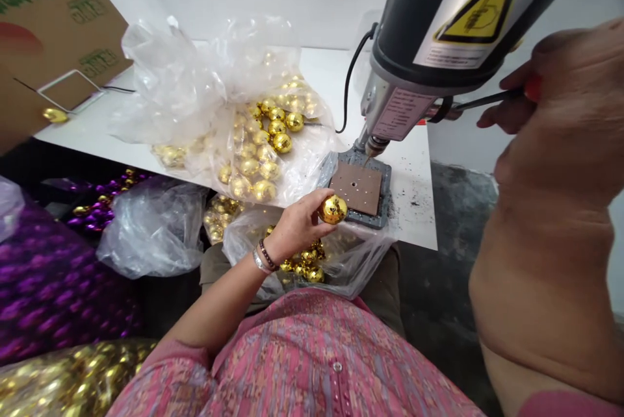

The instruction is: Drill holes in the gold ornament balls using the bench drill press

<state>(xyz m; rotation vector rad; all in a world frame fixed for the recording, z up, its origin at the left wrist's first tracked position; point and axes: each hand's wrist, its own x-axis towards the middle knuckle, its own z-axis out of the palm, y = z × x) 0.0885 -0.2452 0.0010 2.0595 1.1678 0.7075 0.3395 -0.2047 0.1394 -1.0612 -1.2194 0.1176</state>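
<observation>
My left hand (296,225) pinches a shiny gold bauble (333,209) between thumb and fingers, just left of the drill press base (385,193). On that base lies a brown square board (363,193) with a small hole and bright flecks on it. Above the board hangs the drill press head (424,60), its bit (367,161) pointing down, apart from the bauble. At the right, my right hand (565,86) is closed around the red-knobbed end of the feed lever (492,99).
An open plastic bag (195,92) of gold baubles sits on the white table (414,222). Another bag (361,258) with gold baubles lies on my lap. A cardboard box (73,21) stands at the left. Purple baubles (58,280) fill a bag below it. Dark shavings lie beside the base.
</observation>
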